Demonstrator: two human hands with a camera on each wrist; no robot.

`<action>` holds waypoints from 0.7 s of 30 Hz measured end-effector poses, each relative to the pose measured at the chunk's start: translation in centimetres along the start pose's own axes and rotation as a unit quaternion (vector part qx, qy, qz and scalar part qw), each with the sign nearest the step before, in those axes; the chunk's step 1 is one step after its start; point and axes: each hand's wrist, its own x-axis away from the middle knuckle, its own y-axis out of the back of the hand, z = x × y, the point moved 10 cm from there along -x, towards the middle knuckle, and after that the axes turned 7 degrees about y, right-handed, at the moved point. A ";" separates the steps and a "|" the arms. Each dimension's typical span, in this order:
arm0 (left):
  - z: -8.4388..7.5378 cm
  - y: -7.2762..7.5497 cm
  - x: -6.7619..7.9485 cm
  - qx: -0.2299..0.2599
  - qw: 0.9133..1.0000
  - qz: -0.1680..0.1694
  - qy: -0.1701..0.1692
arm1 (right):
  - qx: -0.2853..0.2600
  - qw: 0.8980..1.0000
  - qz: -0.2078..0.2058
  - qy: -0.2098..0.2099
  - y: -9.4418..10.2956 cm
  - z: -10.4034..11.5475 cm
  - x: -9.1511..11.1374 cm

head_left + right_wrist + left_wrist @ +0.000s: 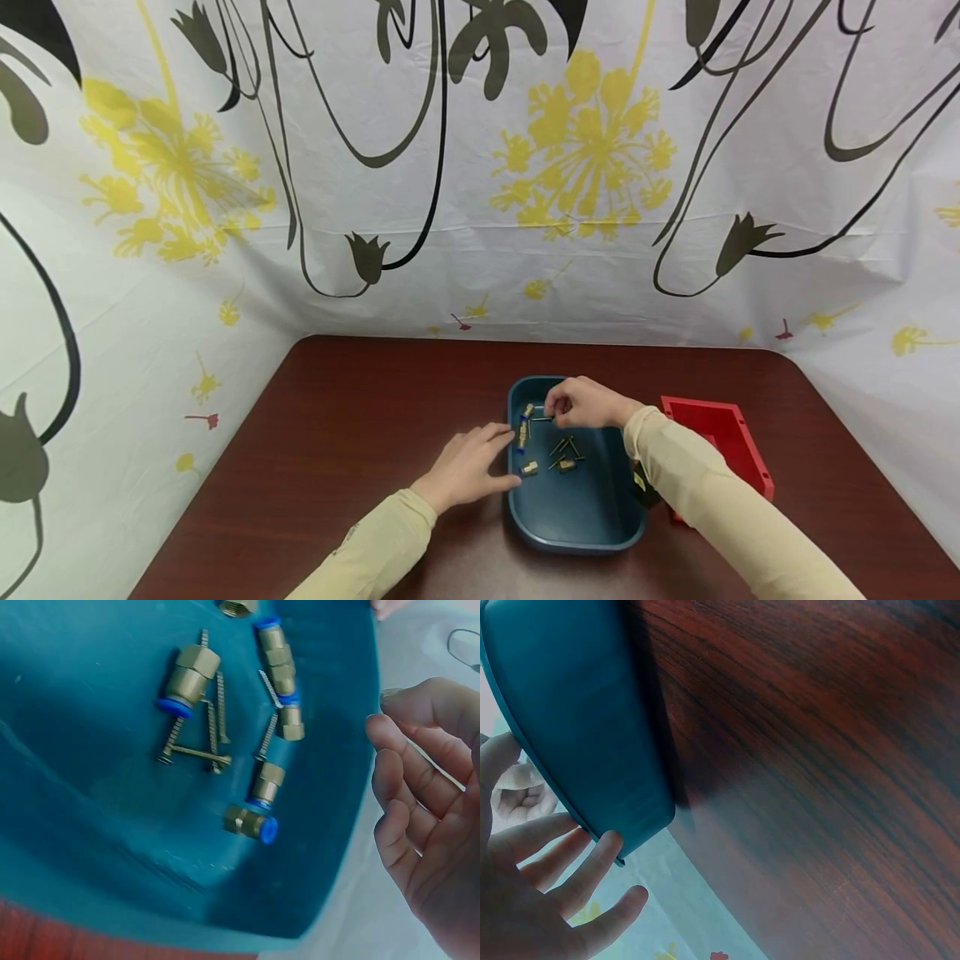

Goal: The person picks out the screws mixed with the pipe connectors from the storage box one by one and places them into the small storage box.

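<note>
A blue plastic bin (pixel 577 546) holds several brass fittings with blue collars (pixel 281 667) and several small screws (pixel 211 727). Over its far part hangs my right hand (pixel 588 402), fingers loosely curled, thumb and index tips close together. Nothing shows between those tips in the right wrist view, where the hand (pixel 435 780) appears beside the bin wall. My left hand (pixel 468 462) is at the bin's left side with spread fingers. In the left wrist view, fingertips of the left hand (pixel 547 892) rest at the bin's rim (pixel 555 787).
To the right stands a red plastic bin (pixel 753 458), partly hidden by the right sleeve. A dark object with a yellow mark (pixel 643 487) is between the bins. The brown wooden table (pixel 375 392) meets a patterned cloth (pixel 465 250) behind it.
</note>
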 end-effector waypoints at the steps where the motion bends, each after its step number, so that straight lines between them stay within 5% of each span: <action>1: 0.0 0.0 0.0 0.000 1.000 0.000 0.000 | 0.000 1.000 0.003 -0.002 -0.3 -0.2 -0.1; 21: 0.0 0.2 0.2 0.005 1.000 -0.004 -0.006 | 0.032 0.996 0.058 -0.063 -5.2 -2.0 -0.7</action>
